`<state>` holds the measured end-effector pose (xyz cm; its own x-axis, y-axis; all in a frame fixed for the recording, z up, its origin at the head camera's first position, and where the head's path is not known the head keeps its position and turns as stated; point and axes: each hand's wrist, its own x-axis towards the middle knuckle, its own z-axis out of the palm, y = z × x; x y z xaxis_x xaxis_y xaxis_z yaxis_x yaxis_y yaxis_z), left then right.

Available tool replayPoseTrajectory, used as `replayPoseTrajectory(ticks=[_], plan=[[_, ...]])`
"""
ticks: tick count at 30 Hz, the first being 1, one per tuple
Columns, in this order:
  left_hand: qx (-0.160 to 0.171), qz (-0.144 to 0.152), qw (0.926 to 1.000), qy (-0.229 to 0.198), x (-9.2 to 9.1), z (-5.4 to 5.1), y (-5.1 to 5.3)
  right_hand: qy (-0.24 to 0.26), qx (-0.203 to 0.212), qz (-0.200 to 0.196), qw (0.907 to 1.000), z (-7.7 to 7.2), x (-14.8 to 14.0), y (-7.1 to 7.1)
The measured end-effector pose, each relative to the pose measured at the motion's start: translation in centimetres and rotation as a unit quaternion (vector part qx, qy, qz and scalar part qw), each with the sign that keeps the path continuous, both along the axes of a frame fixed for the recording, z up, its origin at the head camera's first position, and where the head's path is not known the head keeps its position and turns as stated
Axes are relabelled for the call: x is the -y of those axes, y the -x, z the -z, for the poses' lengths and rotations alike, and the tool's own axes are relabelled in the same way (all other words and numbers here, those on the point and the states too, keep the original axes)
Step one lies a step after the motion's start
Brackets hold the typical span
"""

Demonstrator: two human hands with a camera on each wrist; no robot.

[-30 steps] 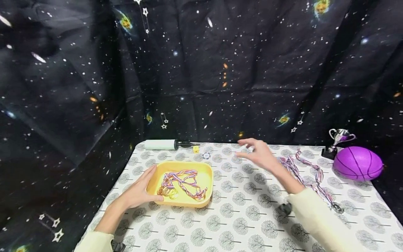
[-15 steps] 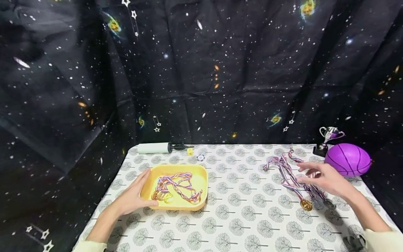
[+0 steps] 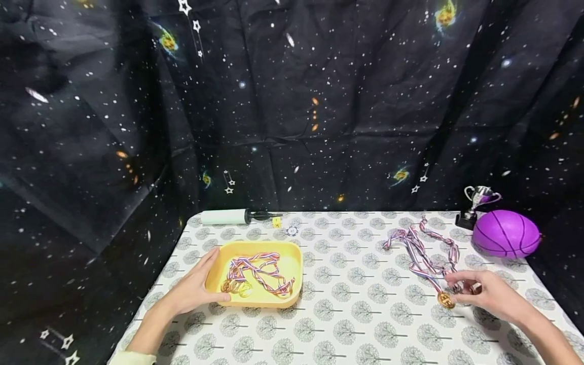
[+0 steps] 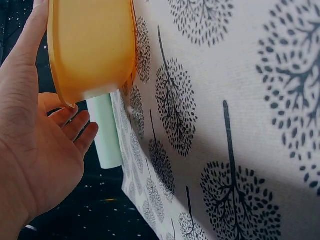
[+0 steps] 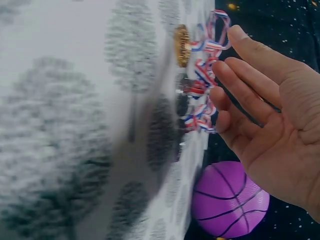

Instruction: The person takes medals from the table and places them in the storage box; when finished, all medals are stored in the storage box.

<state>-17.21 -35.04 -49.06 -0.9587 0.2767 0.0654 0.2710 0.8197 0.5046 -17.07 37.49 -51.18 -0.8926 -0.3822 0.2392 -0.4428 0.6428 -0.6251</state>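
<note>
A yellow plastic tray (image 3: 255, 301) stands on the left of the table, with several medals (image 3: 245, 289) on striped red, white and blue ribbons inside it. My left hand (image 3: 191, 286) holds it by its left end, thumb at the near rim; the left wrist view shows fingers bent at the tray's edge (image 4: 92, 50). To the right lies a tangle of striped ribbons (image 3: 417, 248) with a gold medal (image 3: 445, 300) and darker medals. Over these medals hovers my right hand (image 3: 490, 294), fingers apart and nothing gripped. The hand partly hides the darker medals.
A purple ball (image 3: 506, 234) and a small silver trophy cup (image 3: 480, 197) stand at the back right. At the back left lie a pale green hand pump (image 3: 223, 217), a small yellow block (image 3: 276, 222) and a round chip (image 3: 291, 231). A dark star-print curtain hangs behind.
My right hand has moved from above the table's middle to the right, then down and nearer to the medals. The left hand keeps its hold on the tray.
</note>
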Motion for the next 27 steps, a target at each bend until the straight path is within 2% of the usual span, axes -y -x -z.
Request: replayPoseTrajectory(ticks=[4,12,20,27], plan=[[0.000,-0.004,1.0000,0.000,-0.1,-0.1,-0.1,0.016,0.003,0.009,0.9998,1.0,0.0,-0.5],[-0.004,-0.004,1.0000,0.005,-0.1,-0.2,0.0,0.015,0.001,0.040,0.9991,2.6,0.2,-1.3],[0.004,-0.006,0.9999,0.008,0.2,0.1,-0.1,-0.021,-0.073,0.041,0.9963,3.6,0.7,-1.7],[-0.008,-0.001,0.9999,0.008,0.0,0.0,0.1,-0.036,-0.099,0.052,0.9931,3.7,0.4,-1.6]])
